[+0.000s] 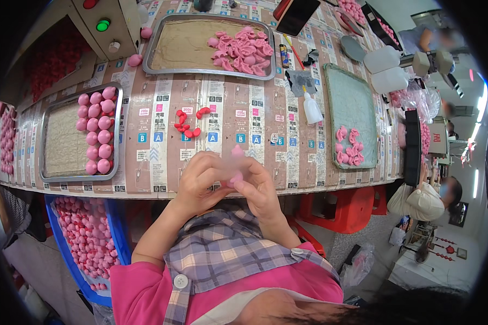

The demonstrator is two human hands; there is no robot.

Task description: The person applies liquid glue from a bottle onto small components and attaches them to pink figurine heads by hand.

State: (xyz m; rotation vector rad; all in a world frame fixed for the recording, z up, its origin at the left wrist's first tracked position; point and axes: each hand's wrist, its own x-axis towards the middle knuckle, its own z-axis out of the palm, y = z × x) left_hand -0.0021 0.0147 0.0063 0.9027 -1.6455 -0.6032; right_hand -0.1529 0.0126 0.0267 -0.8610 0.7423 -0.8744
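One small pink piece [236,178] sits between the fingertips of both hands, in front of the person's body at the near edge of the worktop [162,162]. It looks smooth and rounded, though the fingers cover most of it; a further bit of pink [237,151] shows just beyond them, and a blurred patch hides whether the two are joined. The left hand [200,176] has its grip pinching the piece from one side, and the right hand [259,190] pinches it from the other, thumb bent inward. The step in hand seems to be close fingertip work, perhaps shaping or fitting soft parts; the next move, as I judge it, calls for light, even pressure and both hands kept steady, since a hard squeeze could dent the piece. Beyond the hands lie a few loose red curved pieces [196,132]. To the left, a tray [65,141] bears rows of pink balls [92,137]; farther back, another metal tray [173,51] carries a heap of ruffled pink pieces [246,51]. To the right stand a white squeeze bottle [312,110] and a greenish tray [352,100] with a small pink cluster [342,157] at its near end.
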